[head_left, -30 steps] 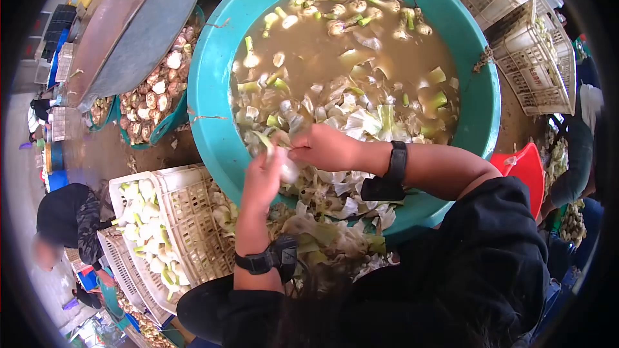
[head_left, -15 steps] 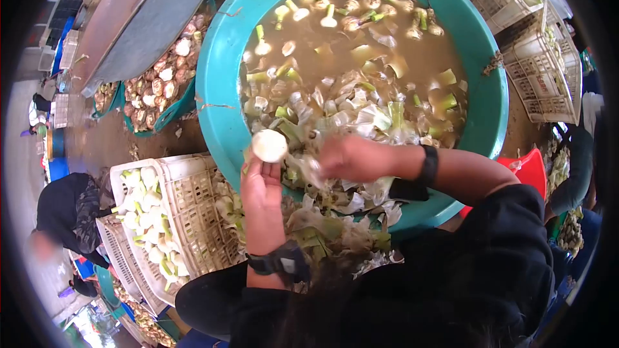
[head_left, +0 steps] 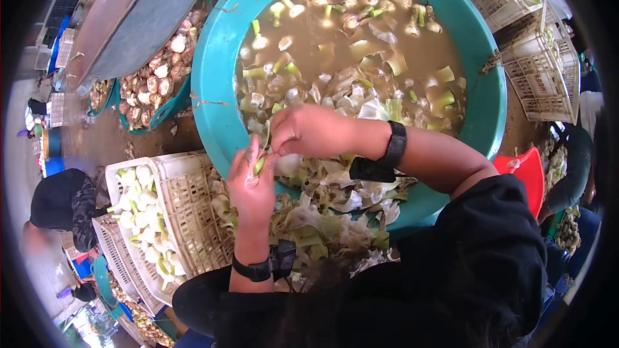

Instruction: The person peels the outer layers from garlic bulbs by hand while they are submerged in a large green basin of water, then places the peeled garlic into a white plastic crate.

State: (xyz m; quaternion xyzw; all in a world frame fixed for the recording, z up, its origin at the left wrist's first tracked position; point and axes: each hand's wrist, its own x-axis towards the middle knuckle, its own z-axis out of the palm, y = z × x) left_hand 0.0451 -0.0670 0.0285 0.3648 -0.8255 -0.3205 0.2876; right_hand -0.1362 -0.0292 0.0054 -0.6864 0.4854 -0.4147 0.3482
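Observation:
Over the near left rim of a big teal tub [head_left: 216, 96], my two hands meet at a garlic bulb [head_left: 288, 165]. My left hand [head_left: 250, 187] is closed on it, its green stem [head_left: 259, 165] showing between the fingers. The fingers of my right hand [head_left: 303, 130] pinch at the stem or its skin; which of these is hidden. Muddy water in the tub carries floating garlic bulbs [head_left: 351, 20] with short green stems. Peeled skins [head_left: 335, 93] float nearer me, and more husks [head_left: 322, 219] are heaped below my hands.
At left, a white crate [head_left: 187, 200] holds peeled bulbs [head_left: 145, 212]. Behind it are unpeeled bulbs [head_left: 158, 84] in a teal basket. A red container [head_left: 525, 177] stands at right, with white crates [head_left: 538, 77] beyond. Other people are at both sides.
My right hand has moved left to meet my left hand. The bulb has turned, from its round white face showing upward to its green stem showing between my fingers.

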